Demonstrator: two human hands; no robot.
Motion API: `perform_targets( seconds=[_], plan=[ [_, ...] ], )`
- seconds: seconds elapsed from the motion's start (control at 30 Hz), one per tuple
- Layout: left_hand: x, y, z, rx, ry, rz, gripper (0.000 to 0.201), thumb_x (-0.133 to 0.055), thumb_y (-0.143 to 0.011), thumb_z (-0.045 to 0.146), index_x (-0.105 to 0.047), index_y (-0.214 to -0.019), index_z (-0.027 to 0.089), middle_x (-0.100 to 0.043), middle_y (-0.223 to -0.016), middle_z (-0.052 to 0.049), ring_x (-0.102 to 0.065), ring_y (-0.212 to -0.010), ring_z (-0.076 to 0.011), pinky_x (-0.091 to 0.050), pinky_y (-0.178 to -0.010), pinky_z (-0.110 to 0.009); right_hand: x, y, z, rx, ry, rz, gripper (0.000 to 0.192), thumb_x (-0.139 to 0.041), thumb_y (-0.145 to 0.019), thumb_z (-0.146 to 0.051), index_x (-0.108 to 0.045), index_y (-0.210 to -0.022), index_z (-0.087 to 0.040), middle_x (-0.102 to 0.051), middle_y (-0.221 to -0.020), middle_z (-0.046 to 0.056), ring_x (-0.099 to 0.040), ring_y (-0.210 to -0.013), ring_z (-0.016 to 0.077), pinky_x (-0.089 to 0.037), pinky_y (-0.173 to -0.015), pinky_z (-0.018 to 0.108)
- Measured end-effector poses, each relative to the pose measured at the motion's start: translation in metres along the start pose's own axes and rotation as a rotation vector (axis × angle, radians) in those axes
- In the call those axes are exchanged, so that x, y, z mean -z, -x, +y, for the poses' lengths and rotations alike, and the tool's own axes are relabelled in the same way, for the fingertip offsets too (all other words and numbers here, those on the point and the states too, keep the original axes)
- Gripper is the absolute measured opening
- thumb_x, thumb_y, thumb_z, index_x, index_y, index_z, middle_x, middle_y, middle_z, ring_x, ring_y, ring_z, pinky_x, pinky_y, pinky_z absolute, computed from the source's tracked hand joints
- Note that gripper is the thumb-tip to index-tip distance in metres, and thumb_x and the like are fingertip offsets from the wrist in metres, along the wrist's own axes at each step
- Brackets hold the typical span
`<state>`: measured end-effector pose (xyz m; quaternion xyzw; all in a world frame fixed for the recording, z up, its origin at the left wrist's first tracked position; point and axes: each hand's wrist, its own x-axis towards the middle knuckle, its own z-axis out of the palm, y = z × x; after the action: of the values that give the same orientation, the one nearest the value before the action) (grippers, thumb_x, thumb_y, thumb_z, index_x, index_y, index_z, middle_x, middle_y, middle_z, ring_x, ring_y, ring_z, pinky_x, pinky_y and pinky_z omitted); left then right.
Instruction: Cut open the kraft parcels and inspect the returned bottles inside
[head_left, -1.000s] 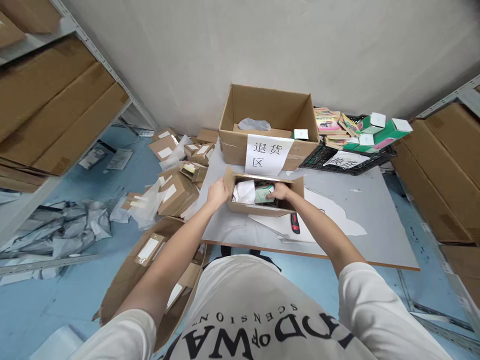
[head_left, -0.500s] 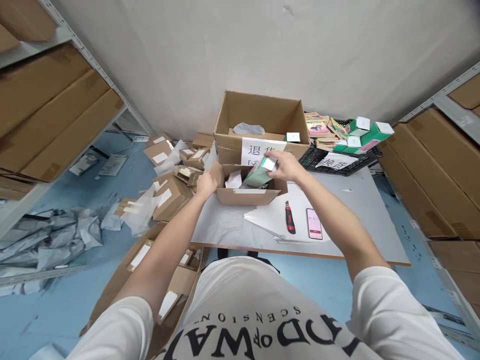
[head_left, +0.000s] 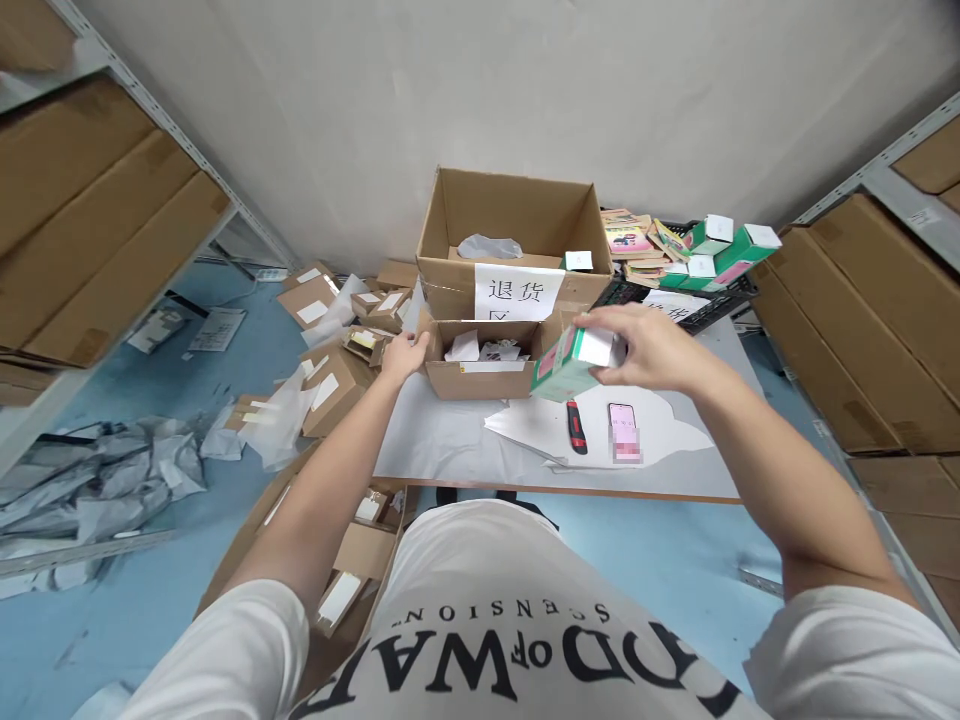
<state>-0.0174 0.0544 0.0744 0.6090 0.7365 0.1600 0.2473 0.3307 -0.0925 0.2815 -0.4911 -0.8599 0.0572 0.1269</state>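
My right hand (head_left: 637,345) grips a green box with a white end (head_left: 568,367), tilted in the air just right of a small open cardboard box (head_left: 480,382). My left hand (head_left: 406,355) is closed on the left flap of that small box. Crumpled white paper (head_left: 463,346) and other packing lie inside it. Behind stands a larger open carton (head_left: 450,285) with a paper sign, holding a clear plastic bag (head_left: 489,247) and a green-and-white box (head_left: 577,261).
A utility knife (head_left: 576,428) and a phone (head_left: 624,432) lie on white sheets near the table's front edge. A black crate (head_left: 701,318) with books and green boxes stands back right. Opened parcels (head_left: 337,385) pile up at left; shelves of cartons (head_left: 840,330) flank both sides.
My right hand has lifted the green box out of the small cardboard box and carried it right, toward me. My left hand stays on the small box's flap.
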Motion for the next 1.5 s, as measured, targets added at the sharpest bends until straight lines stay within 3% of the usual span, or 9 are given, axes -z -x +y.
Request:
perform_targets(
  seconds=[0.17,0.37,0.47,0.57,0.87,1.03,1.2,1.37,1.5],
  plan=[
    [0.006,0.022,0.002,-0.033,0.110,0.145,0.054,-0.036,-0.089,0.056,-0.058,-0.119,0.016,-0.065,-0.118,-0.014,-0.056,-0.115,-0.0314,-0.042,-0.096,-0.043,-0.080,0.032,0.022,-0.083,-0.033,-0.113,0.061,-0.070,-0.065,-0.026,-0.057,-0.125,-0.021,-0.064,-0.117,0.009,-0.060,-0.103,0.0277,-0.045,-0.088,0.041],
    [-0.006,0.079,-0.003,-0.466,0.214,0.372,0.045,-0.044,-0.089,0.042,-0.053,-0.123,0.014,-0.053,-0.135,-0.014,-0.046,-0.128,-0.0250,-0.038,-0.105,-0.039,-0.172,0.046,0.039,-0.133,-0.073,-0.260,0.065,-0.070,-0.063,-0.023,-0.056,-0.126,-0.016,-0.061,-0.120,0.014,-0.057,-0.106,0.0293,-0.041,-0.091,0.039],
    [-0.025,0.113,-0.009,-0.680,0.261,0.278,0.035,-0.044,-0.089,0.036,-0.056,-0.116,0.016,-0.052,-0.135,-0.013,-0.043,-0.131,-0.0228,-0.036,-0.108,-0.040,-0.201,0.046,0.045,-0.153,-0.073,-0.298,0.068,-0.070,-0.064,-0.022,-0.053,-0.130,-0.017,-0.056,-0.126,0.015,-0.052,-0.111,0.0303,-0.041,-0.092,0.040],
    [-0.050,0.141,-0.011,-0.771,0.262,0.032,0.030,-0.047,-0.088,0.034,-0.059,-0.111,0.018,-0.059,-0.128,-0.010,-0.053,-0.123,-0.0208,-0.041,-0.105,-0.037,-0.219,0.045,0.050,-0.150,-0.076,-0.298,0.070,-0.070,-0.065,-0.021,-0.051,-0.133,-0.019,-0.053,-0.129,0.015,-0.048,-0.114,0.0307,-0.041,-0.093,0.041],
    [-0.102,0.155,0.037,-0.504,0.156,-0.386,0.043,-0.057,-0.083,0.036,-0.058,-0.122,0.019,-0.065,-0.120,-0.008,-0.065,-0.101,-0.0221,-0.050,-0.089,-0.033,-0.235,0.045,0.066,-0.123,-0.180,-0.245,0.077,-0.072,-0.069,-0.023,-0.042,-0.139,-0.021,-0.038,-0.141,0.018,-0.041,-0.126,0.0337,-0.039,-0.100,0.049],
    [-0.119,0.152,0.079,-0.417,0.114,-0.369,0.069,-0.066,-0.074,0.049,-0.049,-0.131,0.014,-0.064,-0.120,-0.014,-0.060,-0.111,-0.0264,-0.047,-0.090,-0.032,-0.232,0.061,0.065,-0.187,-0.305,-0.140,0.089,-0.075,-0.070,-0.034,-0.030,-0.146,-0.023,-0.028,-0.147,0.017,-0.032,-0.135,0.0332,-0.037,-0.105,0.047],
    [-0.126,0.154,0.112,-0.351,-0.059,-0.350,0.071,-0.066,-0.070,0.058,-0.051,-0.124,0.014,-0.068,-0.107,-0.016,-0.062,-0.106,-0.0320,-0.047,-0.084,-0.035,-0.232,0.081,0.060,-0.311,-0.397,0.045,0.082,-0.069,-0.075,-0.043,-0.030,-0.145,-0.025,-0.031,-0.145,0.016,-0.035,-0.134,0.0315,-0.034,-0.108,0.048],
    [-0.133,0.155,0.123,-0.379,-0.149,-0.336,0.059,-0.062,-0.075,0.048,-0.050,-0.122,0.015,-0.068,-0.103,-0.016,-0.064,-0.102,-0.0319,-0.047,-0.082,-0.035,-0.231,0.086,0.052,-0.383,-0.408,0.141,0.060,-0.060,-0.083,-0.037,-0.040,-0.139,-0.024,-0.042,-0.138,0.014,-0.042,-0.129,0.0289,-0.036,-0.107,0.047],
    [-0.134,0.154,0.124,-0.376,-0.132,-0.341,0.075,-0.060,-0.075,0.053,-0.040,-0.133,0.010,-0.066,-0.109,-0.020,-0.062,-0.106,-0.0334,-0.045,-0.085,-0.037,-0.227,0.083,0.049,-0.383,-0.388,0.121,0.056,-0.054,-0.085,-0.031,-0.040,-0.139,-0.025,-0.043,-0.138,0.013,-0.044,-0.128,0.0270,-0.039,-0.105,0.045]
  ],
)
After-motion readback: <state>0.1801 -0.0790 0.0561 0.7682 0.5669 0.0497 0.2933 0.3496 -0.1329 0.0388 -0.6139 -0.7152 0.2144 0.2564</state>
